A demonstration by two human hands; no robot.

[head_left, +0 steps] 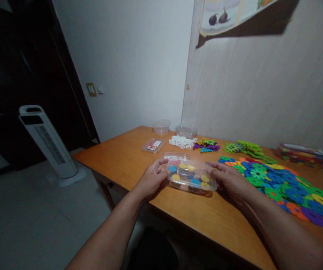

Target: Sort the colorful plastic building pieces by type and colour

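Clear plastic box [192, 175] of coloured discs is sitting on the wooden table [127, 157], near its front edge. Left hand [151, 179] is gripping the box's left end, fingers curled against the wall, thumb along the top. Right hand [229, 180] is clasping the right end likewise. Just right of the box, a wide spread of coloured snowflake pieces [279, 183] is lying flat. Behind the box: a lid [153, 145], white pieces [182, 141], two clear tubs [161, 126].
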